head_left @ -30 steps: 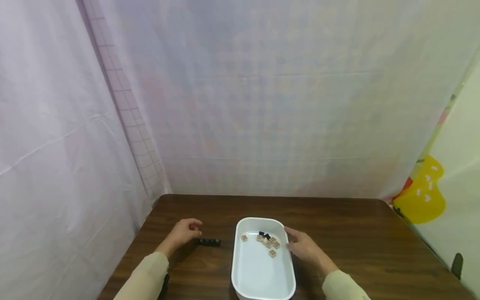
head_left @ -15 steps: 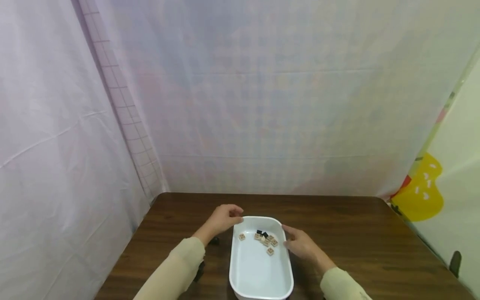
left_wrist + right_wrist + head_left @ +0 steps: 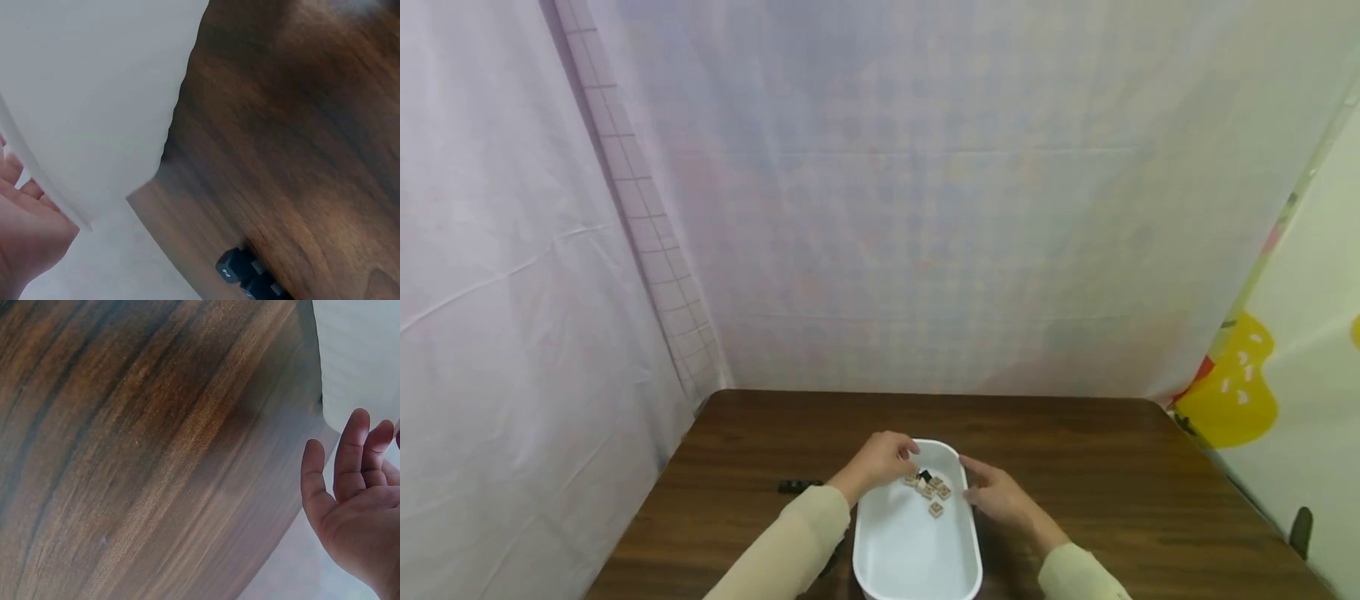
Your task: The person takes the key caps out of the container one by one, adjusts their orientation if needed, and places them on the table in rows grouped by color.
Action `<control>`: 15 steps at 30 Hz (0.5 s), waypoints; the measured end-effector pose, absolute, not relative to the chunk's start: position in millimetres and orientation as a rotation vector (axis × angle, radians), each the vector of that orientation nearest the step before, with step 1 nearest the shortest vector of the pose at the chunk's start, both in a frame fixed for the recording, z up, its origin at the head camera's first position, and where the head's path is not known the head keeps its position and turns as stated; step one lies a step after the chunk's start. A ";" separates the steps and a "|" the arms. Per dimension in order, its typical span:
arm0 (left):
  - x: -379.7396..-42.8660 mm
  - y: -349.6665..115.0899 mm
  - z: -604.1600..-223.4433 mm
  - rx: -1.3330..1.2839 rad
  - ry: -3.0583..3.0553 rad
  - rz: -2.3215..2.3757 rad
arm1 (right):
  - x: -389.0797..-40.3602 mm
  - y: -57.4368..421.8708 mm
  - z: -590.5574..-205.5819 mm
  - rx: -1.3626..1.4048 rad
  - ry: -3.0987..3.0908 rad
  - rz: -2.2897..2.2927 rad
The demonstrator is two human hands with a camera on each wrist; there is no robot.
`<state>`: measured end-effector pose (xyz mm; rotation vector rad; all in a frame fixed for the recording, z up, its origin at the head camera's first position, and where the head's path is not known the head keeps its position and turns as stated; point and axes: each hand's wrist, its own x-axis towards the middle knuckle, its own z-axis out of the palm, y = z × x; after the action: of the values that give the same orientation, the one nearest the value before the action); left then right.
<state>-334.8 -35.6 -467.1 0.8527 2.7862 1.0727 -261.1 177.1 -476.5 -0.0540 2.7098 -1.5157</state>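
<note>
A white oblong tray [image 3: 917, 554] stands on the brown table. My left hand [image 3: 880, 458] reaches over its far left rim, with thumb and index finger apart above the pieces. Part of that hand also shows beyond the tray wall in the left wrist view; its fingertips are partly hidden there. Inside the tray lie several beige square pieces [image 3: 936, 508] with brown marks and a black keycap-like piece [image 3: 926, 476]. My right hand [image 3: 1002, 493] rests against the tray's right side, its fingers loosely bent in the right wrist view.
A row of black keycap-like blocks [image 3: 795, 486] lies on the table [image 3: 1075, 442] left of the tray, partly behind my left sleeve. One block [image 3: 237, 265] shows a pale character. White curtains [image 3: 880, 208] hang behind and to the left.
My left hand has moved right, from beside the black row to over the tray. It now covers the beige piece at the tray's left. My right hand stays at the tray's side.
</note>
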 end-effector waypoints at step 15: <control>-343.8 -15.2 -482.5 0.891 2.892 0.709 | -258.9 177.5 -478.3 -0.098 2.679 -1.578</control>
<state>-343.8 -15.2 -482.5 0.8912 2.8922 0.7092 -258.9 177.5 -478.3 -0.0983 2.6790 -1.5777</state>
